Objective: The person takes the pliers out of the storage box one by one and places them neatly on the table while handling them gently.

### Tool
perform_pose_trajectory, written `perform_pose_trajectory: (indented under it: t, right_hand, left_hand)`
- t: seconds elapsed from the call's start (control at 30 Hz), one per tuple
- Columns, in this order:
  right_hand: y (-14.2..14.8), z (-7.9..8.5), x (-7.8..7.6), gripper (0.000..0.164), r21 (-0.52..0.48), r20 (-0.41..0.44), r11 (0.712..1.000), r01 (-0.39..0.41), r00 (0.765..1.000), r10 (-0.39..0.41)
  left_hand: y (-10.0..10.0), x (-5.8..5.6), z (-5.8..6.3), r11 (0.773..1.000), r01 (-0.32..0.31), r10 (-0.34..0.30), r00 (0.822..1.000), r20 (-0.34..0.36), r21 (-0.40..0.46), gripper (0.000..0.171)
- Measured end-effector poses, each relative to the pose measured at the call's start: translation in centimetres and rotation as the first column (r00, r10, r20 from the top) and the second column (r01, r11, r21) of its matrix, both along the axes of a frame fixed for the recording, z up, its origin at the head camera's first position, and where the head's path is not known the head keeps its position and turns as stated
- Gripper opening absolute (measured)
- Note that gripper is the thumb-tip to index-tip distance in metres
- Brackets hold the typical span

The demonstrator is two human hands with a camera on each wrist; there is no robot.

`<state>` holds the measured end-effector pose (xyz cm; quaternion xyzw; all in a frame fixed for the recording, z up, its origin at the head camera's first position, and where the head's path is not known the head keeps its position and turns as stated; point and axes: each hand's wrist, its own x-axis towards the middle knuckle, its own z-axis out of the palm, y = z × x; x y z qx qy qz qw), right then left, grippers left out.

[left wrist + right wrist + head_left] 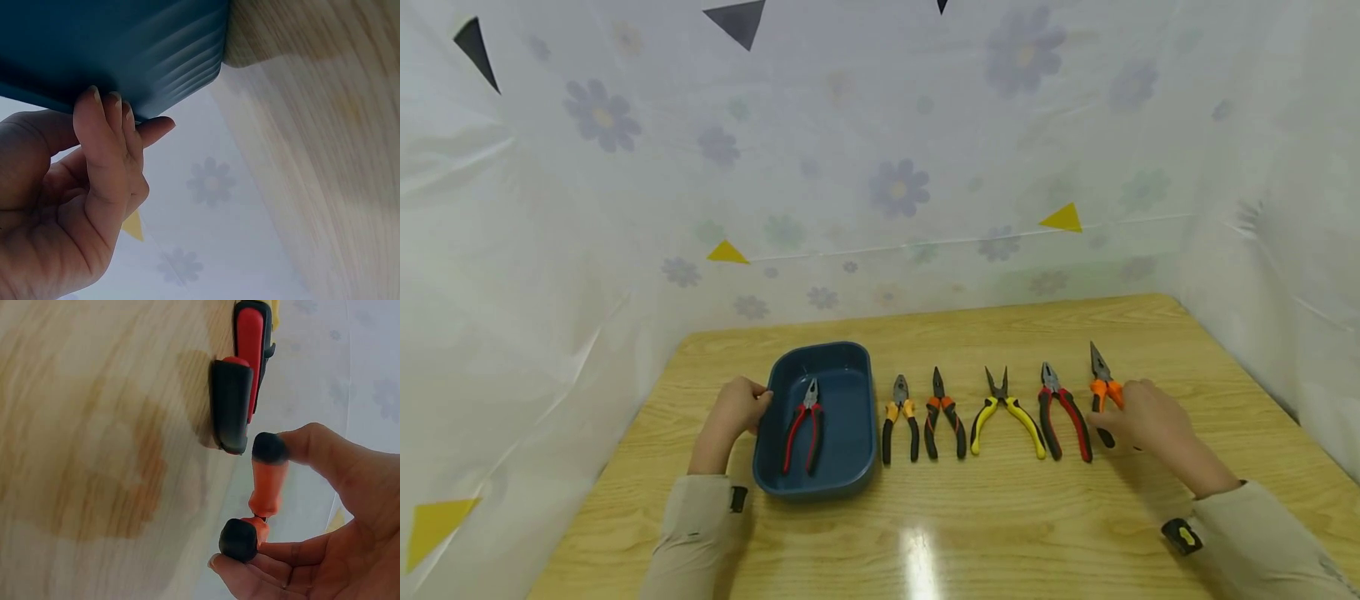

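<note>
My left hand [737, 410] pinches the left rim of a dark blue plastic bin [842, 481]; in the left wrist view its fingertips [94, 103] press the bin's outer wall. Inside the bin lie red-and-black combination pliers [805, 425]. At the row's right end my right hand [1150, 417] grips orange-and-black needle-nose pliers [1101, 367], their pointed jaws facing away from me. In the right wrist view the thumb is on one handle [269, 481] and the fingers are on the other. Just left of that hand lie another pair of red-and-black pliers [1063, 408].
Between bin and right hand, a row holds yellow-and-black needle-nose pliers [1003, 408], orange-and-black pliers [943, 412] and yellow-orange-and-black combination pliers [901, 412]. All lie on a wood-grain table [985, 533]. White flowered sheeting [895, 125] stands behind and at both sides.
</note>
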<state>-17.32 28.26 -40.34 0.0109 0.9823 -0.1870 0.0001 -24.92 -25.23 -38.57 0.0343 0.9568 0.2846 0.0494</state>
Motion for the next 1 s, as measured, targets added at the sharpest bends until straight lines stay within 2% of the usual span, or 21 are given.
perform_pose_trajectory:
  t: [0.2,0.47,1.0]
  right_hand:
    - [0.6,-0.4,-0.2,0.050,0.009,0.025,1.000,0.002,1.000,-0.002]
    - [1.4,-1.3,-0.3,0.045,-0.010,0.099,1.000,0.018,0.995,-0.016]
    - [1.1,-1.4,-0.8,0.045,0.005,0.099,1.000,0.002,0.995,-0.003]
  left_hand:
    - [0.2,0.0,0.1,1.000,-0.011,0.011,1.000,0.003,0.010,0.027]
    - [0.3,0.0,-0.1,1.000,-0.010,0.010,1.000,0.006,-0.007,0.028]
    - [0.3,0.0,-0.1,1.000,-0.011,0.011,1.000,0.003,-0.013,0.028]
